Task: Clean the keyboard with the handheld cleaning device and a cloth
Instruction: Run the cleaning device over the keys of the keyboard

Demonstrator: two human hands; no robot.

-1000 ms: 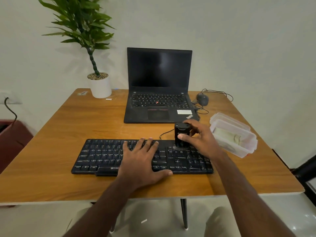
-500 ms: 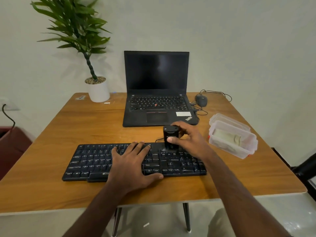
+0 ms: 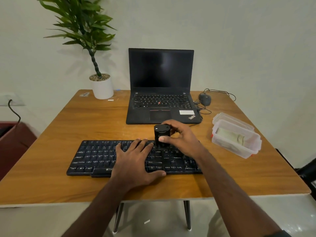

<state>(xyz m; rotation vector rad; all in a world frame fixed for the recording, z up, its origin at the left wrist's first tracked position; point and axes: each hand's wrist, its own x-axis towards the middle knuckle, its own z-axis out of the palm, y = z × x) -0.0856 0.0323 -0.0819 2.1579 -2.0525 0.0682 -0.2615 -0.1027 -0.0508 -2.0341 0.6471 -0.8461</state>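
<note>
We face a pale wall and a warm brown wooden table (image 3: 51, 159), and we take the flat black full-size keyboard (image 3: 95, 158) lying near the table's front edge as our landmark. Standing on the keyboard's back rows, right of its middle, is the small black cylindrical handheld cleaning device (image 3: 161, 135), upright with its base on the keys. We judge it light, rigid and smooth-sided, so it is best held around its barrel, low enough that it does not tip as it slides. Our right hand (image 3: 183, 141) does this: the fingers curl round the far side and the thumb presses the near side, so the device is firmly clasped. Our left hand (image 3: 135, 161) lies flat on the keyboard's middle, fingers straight and spread, thumb at the front edge, pinning down the board, which looks light enough to skid. Behind the keyboard sits an open black laptop (image 3: 160, 86); to the keyboard's right stands a clear lidded plastic box (image 3: 239, 147) holding something pale and folded, perhaps the cloth, though we cannot tell.
</note>
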